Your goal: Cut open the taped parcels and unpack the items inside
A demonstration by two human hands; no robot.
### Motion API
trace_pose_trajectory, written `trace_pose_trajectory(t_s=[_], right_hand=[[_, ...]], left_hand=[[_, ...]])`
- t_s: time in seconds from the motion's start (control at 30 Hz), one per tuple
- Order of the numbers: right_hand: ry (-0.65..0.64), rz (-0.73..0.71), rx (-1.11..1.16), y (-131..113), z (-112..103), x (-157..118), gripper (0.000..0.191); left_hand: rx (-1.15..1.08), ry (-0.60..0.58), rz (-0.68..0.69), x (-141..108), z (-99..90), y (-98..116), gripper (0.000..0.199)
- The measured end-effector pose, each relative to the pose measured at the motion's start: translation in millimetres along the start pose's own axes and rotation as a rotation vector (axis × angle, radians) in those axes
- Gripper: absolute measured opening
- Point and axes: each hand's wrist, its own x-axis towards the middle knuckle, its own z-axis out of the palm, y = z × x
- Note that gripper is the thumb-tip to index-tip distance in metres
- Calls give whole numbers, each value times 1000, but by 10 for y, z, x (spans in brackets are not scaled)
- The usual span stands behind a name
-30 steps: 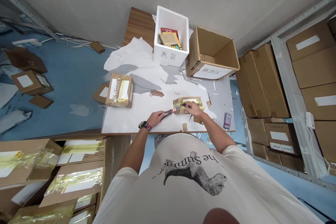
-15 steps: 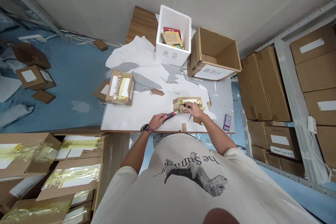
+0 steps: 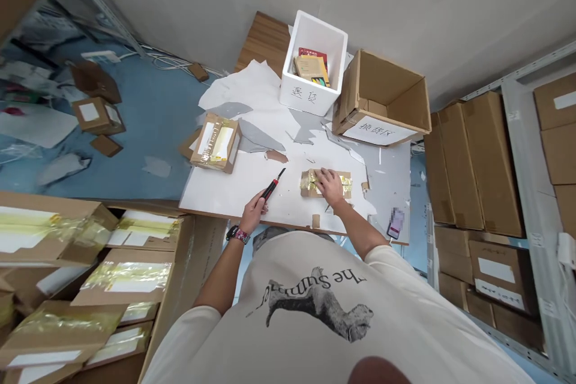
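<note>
My left hand (image 3: 255, 210) is wrapped round a red and black utility knife (image 3: 270, 188), whose dark blade points up and away over the white paper. A small cardboard box (image 3: 308, 185) with yellowish tape lies near the table's front edge, to the right of the knife. On top of that box rests my right hand (image 3: 329, 185), its fingers slightly spread and nothing gripped in them. A small brown cardboard scrap (image 3: 315, 220) lies just in front of the box.
A taped box (image 3: 216, 141) sits on the table's left. Behind are a white foam box (image 3: 310, 93) holding books and an open carton (image 3: 382, 123). A phone (image 3: 396, 223) lies at right. Boxes fill the lower left and right shelves.
My left hand has drawn the knife back leftward, away from the small box. My right hand has flattened from a pinch onto the box top. The view has shifted.
</note>
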Motion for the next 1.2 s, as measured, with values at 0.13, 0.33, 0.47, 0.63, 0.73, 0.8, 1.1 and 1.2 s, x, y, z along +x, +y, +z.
trace_pose_trajectory(t_s=[0.13,0.33,0.47,0.63,0.73,0.8,1.1,1.2], right_hand=[[-13,-48,24,11,64,25,60],[2,-48,90,39,134,20,60],[30,-59,94,56,116,59,57],[13,-59,99,35,59,82,57],[2,-57,105,25,46,69,58],[2,-53,109,23,49,59,58],[-19,-34,112,26,103,48,60],[-15,-15,98,16,89,61,57]], left_hand=[[269,-21,164,-60,-59,42,62],[567,-106,423,31,-49,114,57],[683,-196,519,196,51,172,58],[757,-225,547,401,213,224,58],[803,-225,551,485,319,224,57],[837,-220,571,518,377,212,56],[908,-199,639,546,205,98,55],[872,-201,651,561,127,71,55]])
